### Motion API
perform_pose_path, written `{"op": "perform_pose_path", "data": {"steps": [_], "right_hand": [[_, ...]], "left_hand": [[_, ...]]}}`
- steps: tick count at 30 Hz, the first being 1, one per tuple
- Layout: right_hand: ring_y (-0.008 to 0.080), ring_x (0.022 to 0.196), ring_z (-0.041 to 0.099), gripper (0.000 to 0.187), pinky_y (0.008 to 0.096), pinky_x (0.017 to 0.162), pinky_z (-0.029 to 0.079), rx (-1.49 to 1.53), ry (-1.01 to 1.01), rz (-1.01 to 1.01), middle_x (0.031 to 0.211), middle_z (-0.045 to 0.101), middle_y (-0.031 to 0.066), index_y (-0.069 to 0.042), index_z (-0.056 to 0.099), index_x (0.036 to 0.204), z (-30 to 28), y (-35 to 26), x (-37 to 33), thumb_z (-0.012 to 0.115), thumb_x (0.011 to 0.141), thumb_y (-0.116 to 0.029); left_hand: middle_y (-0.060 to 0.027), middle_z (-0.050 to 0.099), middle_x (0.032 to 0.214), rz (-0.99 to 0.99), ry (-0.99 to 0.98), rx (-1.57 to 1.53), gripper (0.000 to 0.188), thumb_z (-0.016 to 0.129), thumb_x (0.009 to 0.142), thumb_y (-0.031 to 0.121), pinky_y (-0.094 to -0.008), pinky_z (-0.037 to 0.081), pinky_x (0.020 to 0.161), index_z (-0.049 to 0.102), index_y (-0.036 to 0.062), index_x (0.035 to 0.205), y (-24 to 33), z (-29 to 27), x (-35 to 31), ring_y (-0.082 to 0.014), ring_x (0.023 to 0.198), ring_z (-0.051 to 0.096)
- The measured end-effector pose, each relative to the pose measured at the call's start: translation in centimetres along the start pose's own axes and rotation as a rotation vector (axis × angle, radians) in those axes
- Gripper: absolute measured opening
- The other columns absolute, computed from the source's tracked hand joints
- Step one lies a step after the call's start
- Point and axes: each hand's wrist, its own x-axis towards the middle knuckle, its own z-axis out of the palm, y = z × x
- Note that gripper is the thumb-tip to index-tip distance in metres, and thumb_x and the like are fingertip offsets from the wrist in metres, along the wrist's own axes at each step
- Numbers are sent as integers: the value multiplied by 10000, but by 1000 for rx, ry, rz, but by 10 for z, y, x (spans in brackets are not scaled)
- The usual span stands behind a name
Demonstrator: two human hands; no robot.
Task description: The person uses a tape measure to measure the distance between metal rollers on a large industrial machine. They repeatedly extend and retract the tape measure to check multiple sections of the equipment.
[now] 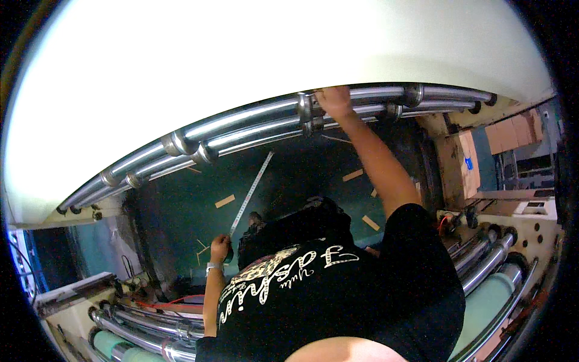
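Plainly, a long white strip (251, 192) with dark markings.

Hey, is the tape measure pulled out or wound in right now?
Pulled out: a long, straight stretch of the white tape measure runs from the left hand toward the steel rollers.

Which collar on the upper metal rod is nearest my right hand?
The collar immediately left of your right hand; the upper rod's others sit farther from it.
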Motion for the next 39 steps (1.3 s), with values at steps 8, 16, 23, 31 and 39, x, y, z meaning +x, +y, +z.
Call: {"op": "perform_pose_path", "data": {"steps": [8, 16, 23, 31, 39], "right_hand": [[347, 972, 544, 372, 464, 858, 429, -4, -52, 96, 1076, 556, 174, -86, 558, 1072, -13, 0, 8, 568, 756, -282], [337, 906, 582, 337, 459, 801, 469, 2, -149, 138, 1031, 586, 162, -118, 553, 1090, -16, -7, 12, 530, 789, -269], [341, 853, 598, 323, 459, 777, 478, 52, -53, 146, 958, 610, 164, -101, 561, 1069, -14, -8, 16, 523, 789, -256], [339, 912, 575, 315, 463, 829, 441, 66, 117, 76, 992, 599, 172, -53, 592, 1009, -7, -4, 16, 541, 775, -258], [358, 753, 618, 289, 480, 739, 477, 111, 45, 89, 829, 633, 176, -64, 622, 944, -5, -5, 14, 502, 793, -279]], "left_hand": [[-73, 588, 661, -170, -86, 109, 220, 562, 840, 191, -289, 403, 536, 617, -18, 880, 9, 8, -24, -137, 580, 514], [-73, 534, 597, -45, -43, -32, 229, 532, 850, 153, -314, 371, 509, 567, -34, 722, 53, -2, 27, -149, 533, 468], [-62, 528, 593, -12, -91, -29, 225, 571, 836, 183, -304, 387, 514, 561, -11, 724, 72, 12, 26, -142, 540, 474], [-41, 520, 606, -69, -64, 15, 231, 558, 841, 198, -287, 376, 512, 551, 2, 719, 88, 30, 6, -126, 542, 453], [-24, 511, 606, -142, -117, -97, 218, 540, 848, 196, -274, 373, 522, 565, 6, 743, 93, 29, 7, -109, 551, 448]]}}
